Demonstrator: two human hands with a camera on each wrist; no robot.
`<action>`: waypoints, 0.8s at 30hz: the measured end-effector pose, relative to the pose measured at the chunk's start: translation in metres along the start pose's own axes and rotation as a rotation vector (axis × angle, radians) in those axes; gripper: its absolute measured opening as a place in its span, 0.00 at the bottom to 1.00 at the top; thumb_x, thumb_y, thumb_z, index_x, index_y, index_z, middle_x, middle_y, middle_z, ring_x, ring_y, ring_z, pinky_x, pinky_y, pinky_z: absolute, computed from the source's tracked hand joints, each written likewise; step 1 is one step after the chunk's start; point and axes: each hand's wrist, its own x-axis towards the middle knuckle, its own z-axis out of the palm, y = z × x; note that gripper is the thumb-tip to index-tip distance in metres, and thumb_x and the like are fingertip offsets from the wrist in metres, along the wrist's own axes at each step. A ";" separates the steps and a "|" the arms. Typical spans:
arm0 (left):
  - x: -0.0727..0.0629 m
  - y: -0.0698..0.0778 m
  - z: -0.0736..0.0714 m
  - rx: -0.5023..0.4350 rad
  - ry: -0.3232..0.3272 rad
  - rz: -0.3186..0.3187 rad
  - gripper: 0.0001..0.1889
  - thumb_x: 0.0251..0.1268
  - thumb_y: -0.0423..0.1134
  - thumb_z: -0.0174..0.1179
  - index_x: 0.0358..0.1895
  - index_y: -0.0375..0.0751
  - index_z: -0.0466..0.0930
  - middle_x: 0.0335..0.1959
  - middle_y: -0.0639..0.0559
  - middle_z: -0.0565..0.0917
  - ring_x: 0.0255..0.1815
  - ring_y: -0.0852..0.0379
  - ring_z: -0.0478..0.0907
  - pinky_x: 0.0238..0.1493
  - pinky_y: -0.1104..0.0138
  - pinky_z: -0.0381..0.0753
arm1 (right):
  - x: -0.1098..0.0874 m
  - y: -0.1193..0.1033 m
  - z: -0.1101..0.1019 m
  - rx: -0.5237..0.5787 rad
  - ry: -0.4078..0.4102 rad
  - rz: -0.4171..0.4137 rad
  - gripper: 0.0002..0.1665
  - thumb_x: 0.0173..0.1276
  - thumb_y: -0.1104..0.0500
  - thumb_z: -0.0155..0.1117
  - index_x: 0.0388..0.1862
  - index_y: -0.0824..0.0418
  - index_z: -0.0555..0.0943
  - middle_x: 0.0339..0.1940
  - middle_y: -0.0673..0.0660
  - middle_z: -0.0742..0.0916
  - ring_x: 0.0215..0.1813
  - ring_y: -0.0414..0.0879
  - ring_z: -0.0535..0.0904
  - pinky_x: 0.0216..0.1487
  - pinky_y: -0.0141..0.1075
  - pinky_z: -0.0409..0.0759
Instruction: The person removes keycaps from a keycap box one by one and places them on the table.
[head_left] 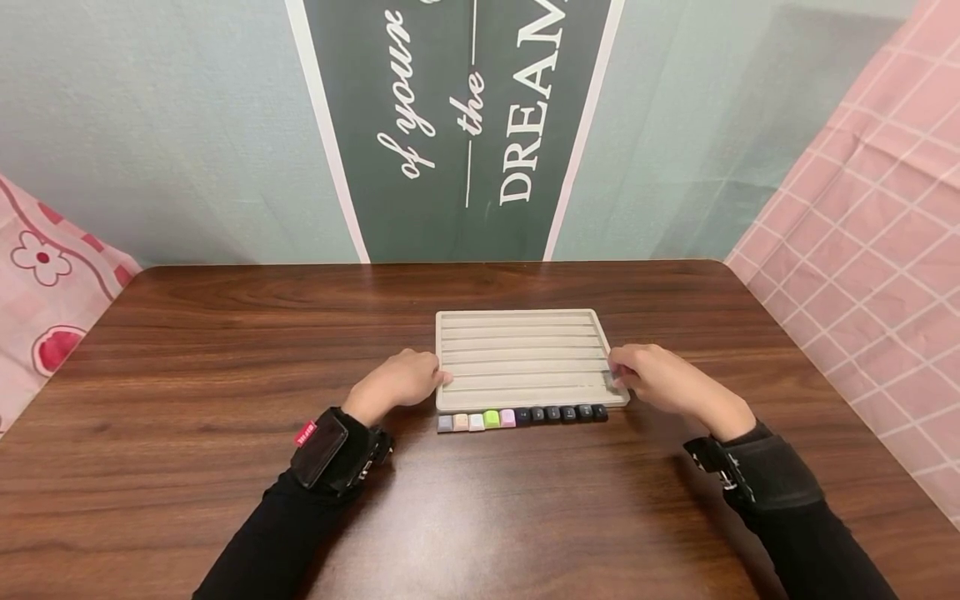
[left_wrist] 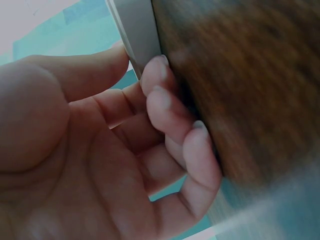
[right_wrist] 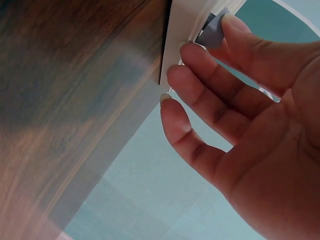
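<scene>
A cream ridged tray (head_left: 525, 353) lies on the table, crossed by several long slots. At its left edge my left hand (head_left: 401, 379) grips the rim, thumb over the top and curled fingers against the outer side. My right hand (head_left: 663, 379) is at the tray's lower right corner. Between its thumb and index finger it pinches a grey keycap (right_wrist: 212, 32), held at the right end of a low slot. The other right fingertips (right_wrist: 182, 82) lie along the tray's outer side. Just below the tray runs a row of keycaps, with a lime-green keycap (head_left: 491, 418) among pale and black ones.
The dark wood table (head_left: 480, 517) stretches around the tray on all sides. Behind it hangs a green backdrop (head_left: 450, 208) with white lettering. Pink checked cloth (head_left: 885, 250) borders the right side, and patterned cloth (head_left: 45, 283) the left.
</scene>
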 end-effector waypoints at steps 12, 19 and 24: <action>0.000 0.001 0.000 -0.014 -0.009 -0.006 0.14 0.70 0.44 0.47 0.35 0.38 0.76 0.29 0.48 0.74 0.28 0.54 0.69 0.34 0.63 0.68 | -0.005 -0.003 0.002 -0.015 0.013 -0.013 0.12 0.57 0.72 0.62 0.25 0.58 0.72 0.22 0.46 0.73 0.24 0.38 0.67 0.25 0.33 0.66; 0.000 0.001 0.001 -0.015 -0.014 -0.003 0.13 0.71 0.43 0.46 0.35 0.38 0.75 0.28 0.48 0.73 0.27 0.54 0.67 0.33 0.64 0.67 | -0.007 -0.003 0.003 -0.024 0.029 -0.017 0.13 0.56 0.72 0.62 0.25 0.57 0.72 0.22 0.46 0.74 0.25 0.39 0.67 0.27 0.34 0.67; 0.000 0.001 0.001 -0.015 -0.014 -0.005 0.14 0.71 0.44 0.46 0.35 0.38 0.75 0.28 0.49 0.73 0.26 0.54 0.67 0.33 0.64 0.66 | -0.009 -0.004 0.004 -0.029 0.036 -0.028 0.14 0.55 0.72 0.63 0.23 0.56 0.71 0.22 0.45 0.73 0.26 0.38 0.67 0.27 0.34 0.67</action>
